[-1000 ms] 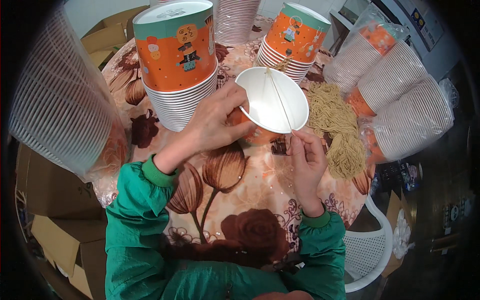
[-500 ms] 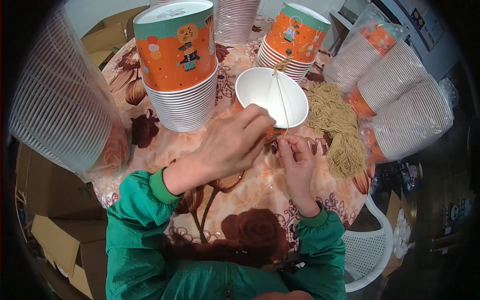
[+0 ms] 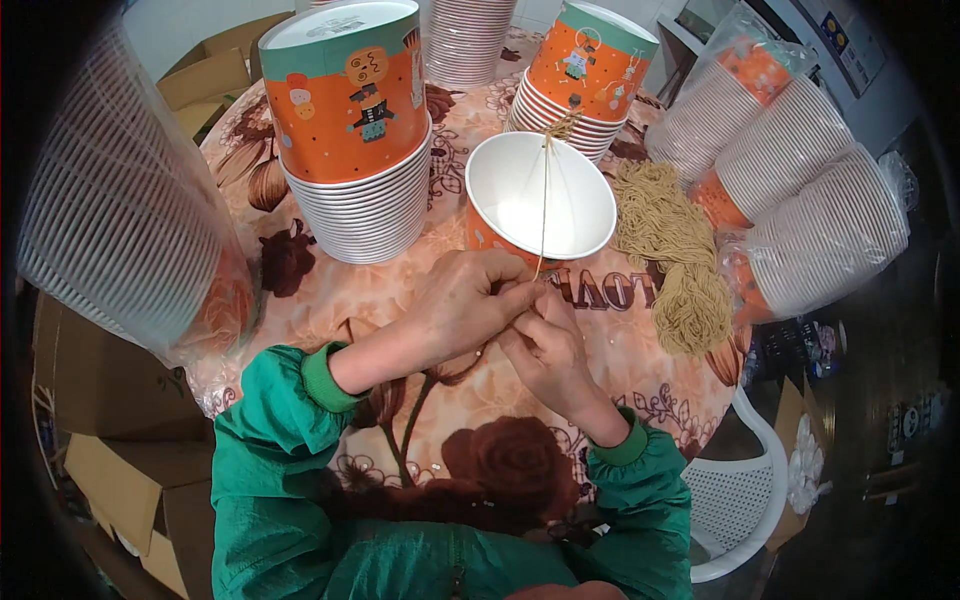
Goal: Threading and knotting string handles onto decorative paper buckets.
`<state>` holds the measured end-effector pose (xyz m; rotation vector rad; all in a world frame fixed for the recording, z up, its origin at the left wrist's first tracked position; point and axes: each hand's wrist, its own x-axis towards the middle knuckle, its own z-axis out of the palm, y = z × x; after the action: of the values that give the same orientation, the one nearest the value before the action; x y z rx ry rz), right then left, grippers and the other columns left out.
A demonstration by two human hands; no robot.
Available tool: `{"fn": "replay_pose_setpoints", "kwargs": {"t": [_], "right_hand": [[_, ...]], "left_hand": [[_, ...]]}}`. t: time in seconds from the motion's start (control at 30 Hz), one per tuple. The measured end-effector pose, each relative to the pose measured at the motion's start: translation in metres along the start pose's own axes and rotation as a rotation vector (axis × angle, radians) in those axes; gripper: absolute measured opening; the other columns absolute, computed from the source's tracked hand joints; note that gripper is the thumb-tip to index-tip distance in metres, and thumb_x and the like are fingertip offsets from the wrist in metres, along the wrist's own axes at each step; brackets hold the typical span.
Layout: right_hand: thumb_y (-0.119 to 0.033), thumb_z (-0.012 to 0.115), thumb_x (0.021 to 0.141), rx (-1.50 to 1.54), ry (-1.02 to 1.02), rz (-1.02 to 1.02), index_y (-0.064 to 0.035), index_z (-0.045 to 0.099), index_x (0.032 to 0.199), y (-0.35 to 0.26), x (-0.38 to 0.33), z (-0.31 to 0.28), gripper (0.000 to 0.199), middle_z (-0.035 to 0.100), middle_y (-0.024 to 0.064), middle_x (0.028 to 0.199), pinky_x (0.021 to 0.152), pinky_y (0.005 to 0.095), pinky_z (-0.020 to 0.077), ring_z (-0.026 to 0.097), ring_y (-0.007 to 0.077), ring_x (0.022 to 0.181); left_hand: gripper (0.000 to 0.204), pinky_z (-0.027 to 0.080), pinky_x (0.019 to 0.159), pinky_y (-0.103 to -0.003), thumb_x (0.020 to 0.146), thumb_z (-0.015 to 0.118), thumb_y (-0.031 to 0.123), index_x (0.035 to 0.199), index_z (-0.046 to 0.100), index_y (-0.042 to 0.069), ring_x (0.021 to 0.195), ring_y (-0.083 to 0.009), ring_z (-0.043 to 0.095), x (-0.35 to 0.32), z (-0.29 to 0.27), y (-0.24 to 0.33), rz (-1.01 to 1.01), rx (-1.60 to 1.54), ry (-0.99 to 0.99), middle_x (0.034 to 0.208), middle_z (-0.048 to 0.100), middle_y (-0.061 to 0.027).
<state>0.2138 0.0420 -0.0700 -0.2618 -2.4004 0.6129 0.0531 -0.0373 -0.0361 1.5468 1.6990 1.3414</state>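
Observation:
A single orange paper cup [image 3: 540, 195] with a white inside stands on the flowered table [image 3: 400, 300] in front of me. A thin tan string [image 3: 545, 190] runs across its mouth from the far rim to the near rim. My left hand [image 3: 465, 305] and my right hand [image 3: 545, 345] meet just below the cup's near rim, fingers pinched together on the string's near end. Both forearms wear green sleeves. The fingertips are pressed close, so the string's end is hidden between them.
A tall stack of orange cups [image 3: 355, 140] stands at the left, another stack [image 3: 580, 75] behind the single cup. A pile of tan string [image 3: 680, 260] lies at the right. Bagged cup stacks [image 3: 810, 210] lie right and far left [image 3: 110, 220]. White chair [image 3: 735, 500] lower right.
My left hand let go of the cup's rim and came down to join my right hand at the string. The cup now stands upright instead of tilted toward me.

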Motion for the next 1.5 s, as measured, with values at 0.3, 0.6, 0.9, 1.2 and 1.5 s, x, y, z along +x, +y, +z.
{"fn": "replay_pose_setpoints", "kwargs": {"t": [0.3, 0.6, 0.9, 1.2, 1.5], "right_hand": [[-0.009, 0.055, 0.102, 0.572, 0.092, 0.298, 0.0042, 0.065, 0.107, -0.01, 0.01, -0.038, 0.017, 0.061, 0.0041, 0.104, 0.079, 0.0251, 0.0454, 0.057, 0.0098, 0.092], [-0.013, 0.063, 0.103, 1.043, 0.233, 0.568, 0.0007, 0.067, 0.116, -0.021, 0.014, -0.027, 0.02, 0.067, 0.0015, 0.109, 0.087, 0.025, 0.0488, 0.059, 0.0064, 0.099], [-0.014, 0.06, 0.103, 1.46, 0.331, 0.682, -0.0062, 0.065, 0.108, 0.007, 0.013, -0.044, 0.011, 0.068, 0.0044, 0.104, 0.075, 0.0262, 0.0499, 0.059, 0.0093, 0.084], [-0.014, 0.061, 0.102, 1.483, 0.462, 0.686, -0.0031, 0.06, 0.109, 0.046, 0.011, -0.068, 0.012, 0.063, 0.0033, 0.089, 0.064, 0.0207, 0.0468, 0.057, 0.0095, 0.073], [-0.011, 0.061, 0.102, 0.879, 0.516, 0.728, -0.0051, 0.06, 0.115, 0.05, 0.012, -0.067, 0.014, 0.061, 0.0006, 0.087, 0.065, 0.02, 0.0433, 0.052, 0.0067, 0.072]], "left_hand": [[0.015, 0.05, 0.063, -0.03, 0.096, 0.067, 0.011, 0.101, 0.071, -0.002, 0.07, -0.009, 0.06, -0.003, -0.011, 0.017, -0.035, -0.054, -0.027, 0.079, 0.069, -0.0054], [0.017, 0.049, 0.062, -0.048, 0.091, 0.065, 0.016, 0.09, 0.068, -0.001, 0.07, -0.0384, 0.066, -0.014, 0.0, 0.026, 0.229, 0.227, 0.119, 0.08, 0.068, -0.0174], [0.019, 0.047, 0.056, -0.032, 0.094, 0.07, 0.015, 0.096, 0.071, -0.003, 0.061, -0.0123, 0.06, -0.008, -0.016, 0.035, -0.03, 0.174, -0.137, 0.069, 0.065, -0.0106], [0.013, 0.037, 0.055, -0.023, 0.098, 0.067, 0.01, 0.095, 0.073, -0.001, 0.064, -0.0014, 0.045, -0.002, -0.056, 0.049, -0.112, -0.136, -0.207, 0.072, 0.059, 0.0054], [0.02, 0.035, 0.054, -0.023, 0.099, 0.067, 0.011, 0.083, 0.069, -0.001, 0.063, -0.0012, 0.042, 0.003, -0.042, 0.022, -0.041, -0.069, -0.223, 0.068, 0.054, 0.0072]]}}
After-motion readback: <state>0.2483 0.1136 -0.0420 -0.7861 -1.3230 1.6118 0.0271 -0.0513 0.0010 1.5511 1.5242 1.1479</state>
